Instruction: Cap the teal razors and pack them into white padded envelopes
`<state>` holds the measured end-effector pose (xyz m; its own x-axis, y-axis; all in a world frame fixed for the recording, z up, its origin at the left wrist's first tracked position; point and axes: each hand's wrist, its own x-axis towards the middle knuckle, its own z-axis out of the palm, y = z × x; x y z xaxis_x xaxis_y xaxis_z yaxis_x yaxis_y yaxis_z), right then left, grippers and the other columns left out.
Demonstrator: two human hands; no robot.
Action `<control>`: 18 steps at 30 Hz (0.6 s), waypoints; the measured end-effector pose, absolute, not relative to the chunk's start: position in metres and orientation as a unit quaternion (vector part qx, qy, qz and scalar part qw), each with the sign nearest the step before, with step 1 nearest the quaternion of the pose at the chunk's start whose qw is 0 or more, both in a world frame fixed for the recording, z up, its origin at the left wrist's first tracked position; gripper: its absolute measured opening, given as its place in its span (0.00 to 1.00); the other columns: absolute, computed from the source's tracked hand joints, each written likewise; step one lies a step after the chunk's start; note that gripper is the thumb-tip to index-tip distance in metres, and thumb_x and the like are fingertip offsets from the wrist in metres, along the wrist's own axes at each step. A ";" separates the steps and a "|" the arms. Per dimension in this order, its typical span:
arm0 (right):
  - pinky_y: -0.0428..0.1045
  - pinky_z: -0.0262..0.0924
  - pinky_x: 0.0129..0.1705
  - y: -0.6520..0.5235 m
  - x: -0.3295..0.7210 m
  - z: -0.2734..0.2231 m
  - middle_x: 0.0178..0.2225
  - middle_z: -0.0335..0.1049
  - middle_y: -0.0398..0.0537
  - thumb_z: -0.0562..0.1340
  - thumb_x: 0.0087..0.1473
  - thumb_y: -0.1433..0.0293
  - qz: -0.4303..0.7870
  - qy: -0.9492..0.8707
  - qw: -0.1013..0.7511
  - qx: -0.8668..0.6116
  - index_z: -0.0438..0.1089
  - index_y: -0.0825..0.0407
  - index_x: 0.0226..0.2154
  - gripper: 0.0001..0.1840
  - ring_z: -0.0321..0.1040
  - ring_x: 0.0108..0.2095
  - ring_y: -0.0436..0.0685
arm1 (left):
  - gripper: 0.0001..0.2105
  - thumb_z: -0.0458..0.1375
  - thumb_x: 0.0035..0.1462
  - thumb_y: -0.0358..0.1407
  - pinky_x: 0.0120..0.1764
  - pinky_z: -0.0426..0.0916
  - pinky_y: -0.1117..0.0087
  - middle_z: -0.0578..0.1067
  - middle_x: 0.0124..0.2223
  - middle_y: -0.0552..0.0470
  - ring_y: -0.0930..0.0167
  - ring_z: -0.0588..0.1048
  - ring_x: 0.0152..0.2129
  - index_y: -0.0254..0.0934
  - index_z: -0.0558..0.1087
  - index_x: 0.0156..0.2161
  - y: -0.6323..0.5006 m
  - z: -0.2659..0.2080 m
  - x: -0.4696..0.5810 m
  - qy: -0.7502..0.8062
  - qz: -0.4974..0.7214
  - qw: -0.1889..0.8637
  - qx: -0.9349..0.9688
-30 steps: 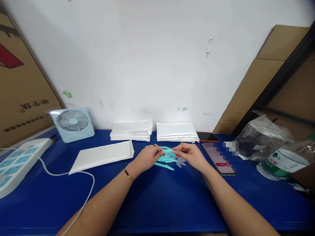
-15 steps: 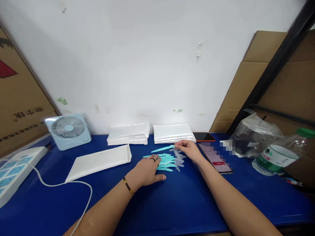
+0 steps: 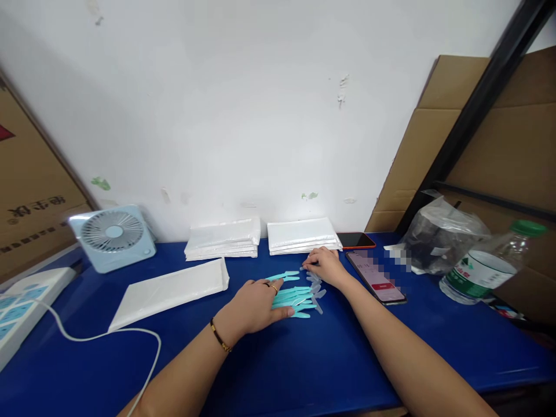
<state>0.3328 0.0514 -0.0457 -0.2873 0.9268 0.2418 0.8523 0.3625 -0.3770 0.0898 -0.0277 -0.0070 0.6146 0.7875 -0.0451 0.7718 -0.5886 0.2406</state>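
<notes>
A row of slim turquoise eyebrow razors [image 3: 295, 294] lies on the blue table, their handles pointing left and their translucent caps [image 3: 316, 286] fanned out at the right. My left hand [image 3: 259, 302] rests palm down over the left ends, fingers stretched out and thumb apart on the lowest ones; it hides part of the handles. At the upper right of the row, my right hand [image 3: 324, 266] has thumb and fingertips pinched together on what looks like one of the translucent caps. Most of that piece is hidden by the fingers.
White packets are stacked at the wall, left [image 3: 222, 238] and right [image 3: 303, 236]; a single packet [image 3: 169, 292] lies nearer. A fan [image 3: 113, 238], power strip [image 3: 30, 307] and cable stand left. Two phones [image 3: 357, 240], a bagged cup [image 3: 441, 237] and a bottle [image 3: 486, 269] are right.
My right hand has shifted slightly left and down. The top razor it held now lies lower, closer to the others. My left hand's thumb has come down onto the lowest razors.
</notes>
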 end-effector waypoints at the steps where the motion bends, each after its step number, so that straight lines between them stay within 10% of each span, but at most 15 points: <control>1: 0.56 0.46 0.46 0.050 0.335 -0.044 0.35 0.73 0.44 0.60 0.49 0.64 0.093 -0.798 0.207 -0.559 0.76 0.43 0.29 0.08 0.62 0.41 0.58 | 0.35 0.42 0.53 0.59 0.47 0.58 0.61 0.68 0.53 0.41 0.58 0.65 0.50 0.37 0.57 0.58 -0.026 -0.007 0.089 0.442 0.034 0.120 0.888; 18: 0.47 0.55 0.36 0.044 0.321 -0.048 0.29 0.73 0.42 0.62 0.46 0.71 0.147 -0.826 0.232 -0.492 0.76 0.46 0.28 0.06 0.67 0.31 0.52 | 0.36 0.39 0.53 0.60 0.50 0.55 0.62 0.61 0.58 0.43 0.59 0.58 0.55 0.40 0.48 0.62 -0.013 -0.005 0.084 0.415 0.003 0.180 0.892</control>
<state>0.3214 0.0439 -0.0482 -0.4085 0.8807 0.2398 0.7445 0.4735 -0.4706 0.0838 -0.0131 -0.0052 0.6555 0.7413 -0.1443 0.7391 -0.5904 0.3242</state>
